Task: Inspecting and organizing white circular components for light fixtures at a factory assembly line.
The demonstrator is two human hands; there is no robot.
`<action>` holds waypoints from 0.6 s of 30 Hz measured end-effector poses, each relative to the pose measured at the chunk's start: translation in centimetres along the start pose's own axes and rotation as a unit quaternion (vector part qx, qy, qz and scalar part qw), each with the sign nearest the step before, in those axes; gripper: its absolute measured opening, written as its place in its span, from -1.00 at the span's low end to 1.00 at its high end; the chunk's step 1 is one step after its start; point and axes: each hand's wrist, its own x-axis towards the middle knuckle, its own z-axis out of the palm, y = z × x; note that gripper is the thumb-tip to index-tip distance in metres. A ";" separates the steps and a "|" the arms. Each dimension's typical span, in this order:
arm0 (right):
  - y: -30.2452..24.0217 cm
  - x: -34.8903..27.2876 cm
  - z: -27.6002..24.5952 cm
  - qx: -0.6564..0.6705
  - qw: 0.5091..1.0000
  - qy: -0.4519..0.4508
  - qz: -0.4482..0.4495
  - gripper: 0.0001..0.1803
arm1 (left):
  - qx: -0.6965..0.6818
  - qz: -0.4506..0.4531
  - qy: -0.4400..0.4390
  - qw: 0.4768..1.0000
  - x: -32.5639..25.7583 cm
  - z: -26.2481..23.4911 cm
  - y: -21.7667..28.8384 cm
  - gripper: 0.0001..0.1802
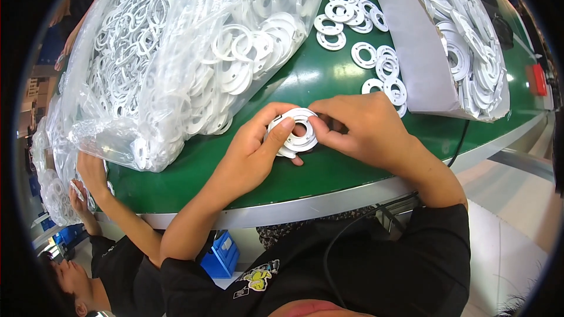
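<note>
In front of me, just above the green table, both hands hold a white plastic ring with a round hole in its middle. A second white piece seems to lie under it, its edge showing at the lower left; how the two fit together I cannot tell. My left hand clasps the ring from the left, thumb across its face and a fingertip showing below. My right hand pinches the right rim between thumb and curled fingers. Several loose white rings lie on the table beyond my right hand.
Large clear plastic bags full of white rings cover the left and far table. At the right, an open cardboard box holds more. A co-worker's hand is at the left. A black cable crosses the metal table edge.
</note>
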 end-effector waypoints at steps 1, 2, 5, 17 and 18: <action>-0.2 0.1 -0.1 0.001 1.000 0.000 0.001 -0.85 | 0.000 -0.002 0.000 1.000 0.0 0.0 0.0 -0.66; -0.5 0.3 -0.4 0.072 0.995 -0.010 0.064 -0.85 | 0.000 0.001 -0.002 1.000 0.0 -0.1 0.1 -0.66; -0.6 0.4 -0.5 0.127 0.984 -0.023 0.120 -0.85 | 0.004 -0.004 -0.009 1.000 0.1 -0.3 0.1 -0.66; -0.5 0.1 -0.2 0.116 0.986 -0.078 0.085 -0.84 | 0.078 -0.001 0.000 0.997 -0.4 -0.1 0.4 -0.70; -0.4 0.0 -0.2 0.132 0.983 -0.088 0.089 -0.88 | 0.099 -0.001 0.005 0.995 -0.4 -0.2 0.4 -0.70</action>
